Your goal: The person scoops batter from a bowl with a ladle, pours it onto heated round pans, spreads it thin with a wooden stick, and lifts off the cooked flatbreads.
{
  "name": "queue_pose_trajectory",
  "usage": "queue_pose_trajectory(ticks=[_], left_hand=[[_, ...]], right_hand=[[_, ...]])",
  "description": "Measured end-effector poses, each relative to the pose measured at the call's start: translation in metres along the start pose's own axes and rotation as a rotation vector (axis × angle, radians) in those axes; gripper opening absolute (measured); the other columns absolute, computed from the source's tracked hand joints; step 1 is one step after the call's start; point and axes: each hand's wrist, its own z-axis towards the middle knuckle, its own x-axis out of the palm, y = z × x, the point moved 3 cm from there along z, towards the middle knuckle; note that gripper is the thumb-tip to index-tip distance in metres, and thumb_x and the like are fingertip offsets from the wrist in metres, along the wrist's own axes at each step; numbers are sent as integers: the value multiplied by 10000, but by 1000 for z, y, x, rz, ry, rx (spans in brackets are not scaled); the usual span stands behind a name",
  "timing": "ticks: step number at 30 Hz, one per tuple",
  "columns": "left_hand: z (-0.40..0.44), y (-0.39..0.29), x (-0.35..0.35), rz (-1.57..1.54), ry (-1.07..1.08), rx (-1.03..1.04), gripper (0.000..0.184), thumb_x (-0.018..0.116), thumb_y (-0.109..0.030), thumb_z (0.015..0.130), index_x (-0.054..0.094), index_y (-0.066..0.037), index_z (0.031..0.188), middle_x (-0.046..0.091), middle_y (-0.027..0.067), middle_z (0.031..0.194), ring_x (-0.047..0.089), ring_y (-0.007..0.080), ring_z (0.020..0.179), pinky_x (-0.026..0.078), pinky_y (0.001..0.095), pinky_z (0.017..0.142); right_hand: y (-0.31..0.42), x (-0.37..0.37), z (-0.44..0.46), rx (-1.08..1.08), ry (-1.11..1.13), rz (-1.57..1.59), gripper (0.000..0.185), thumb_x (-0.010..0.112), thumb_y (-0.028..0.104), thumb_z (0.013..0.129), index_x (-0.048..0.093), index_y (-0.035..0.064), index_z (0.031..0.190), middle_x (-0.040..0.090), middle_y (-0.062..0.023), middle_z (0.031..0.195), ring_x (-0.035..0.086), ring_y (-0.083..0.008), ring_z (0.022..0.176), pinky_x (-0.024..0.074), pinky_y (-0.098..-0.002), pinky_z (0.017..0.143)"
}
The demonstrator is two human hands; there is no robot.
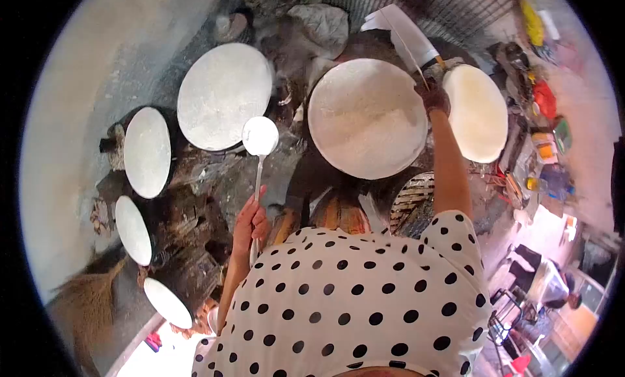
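Note:
My left hand [249, 222] is wrapped round the handle of a long metal ladle [259, 136]. Its round bowl looks bright white and overlaps the edge of a large white-coated griddle [224, 94]. My right hand [435, 98] reaches forward between a big round griddle [368, 120] with a pale layer on it and a cream-coated griddle [477, 117] to its right. A thin stick [411, 57] rises from those fingers. Just beyond lies a flat whitish blade-like piece [407, 35] with a yellow end; whether my right hand touches it, I cannot tell.
More white round surfaces curve down the left, among them a griddle [148, 152] and a disc [133, 230]. A straw broom [84, 305] leans at the lower left. Slatted basketwork [413, 198] sits below the middle griddle. Clutter and a red bag [544, 98] line the right wall.

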Motion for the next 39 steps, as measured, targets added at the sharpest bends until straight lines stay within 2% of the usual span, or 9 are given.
queue_pose_trajectory(ticks=[7,13,17,18,23,26,35,37,39], left_hand=[[-19,15,11,-161,-171,84,356,378,-179,1008,423,-77,1346,351,-41,587,305,46,375,275,207,344],[-11,22,1,-55,-203,146,358,379,-182,1008,422,-68,1345,383,-40,595,344,43,373,318,220,340],[3,19,14,-53,-95,141,370,385,-198,1012,414,-62,1355,381,-42,599,336,41,382,308,216,351],[5,19,19,-31,-78,128,371,388,-202,1013,413,-62,1356,381,-43,600,336,40,385,299,214,355],[18,19,33,73,-25,99,337,381,-199,1017,429,-68,1323,339,-62,580,294,28,391,280,205,347],[26,24,42,25,-5,87,355,377,-188,1015,434,-46,1336,371,-45,595,331,43,387,285,211,360],[30,44,57,172,-42,48,406,384,-213,1012,362,-34,1376,368,-55,577,339,27,374,304,203,321],[20,49,68,133,-88,40,403,386,-203,1011,361,-32,1375,371,-52,577,339,31,371,311,205,321],[13,53,70,86,-129,41,400,389,-193,1009,360,-30,1374,374,-49,578,338,35,369,318,208,321]], right_hand=[[23,-1,12,-87,172,-142,571,677,537,695,672,101,1065,632,-175,1130,593,-348,1067,483,-452,869],[25,-83,-19,-269,190,68,536,679,532,723,695,78,1006,688,-158,943,640,-314,857,476,-402,797],[-12,-172,4,-344,7,440,570,792,481,656,682,57,1022,682,-121,869,613,-228,773,475,-363,769],[-52,-194,51,-256,-49,72,535,775,479,683,686,76,1025,678,-147,889,604,-256,779,469,-360,791],[-29,-369,-61,-465,-563,-15,311,655,310,833,660,122,1081,667,-120,879,633,-257,858,499,-355,753],[-67,-345,-69,-643,-633,-326,307,642,294,829,652,130,1088,659,-111,940,632,-263,882,500,-359,752],[-191,-80,-94,-357,-479,-349,236,583,156,844,614,62,1058,624,-116,1090,636,-302,918,515,-373,723],[-215,-54,-97,-375,-752,-118,377,414,350,964,605,25,991,631,-98,762,607,-191,704,499,-322,582],[-230,-41,-90,-303,-730,-134,360,431,341,951,605,29,999,629,-103,784,606,-204,723,498,-331,599]])
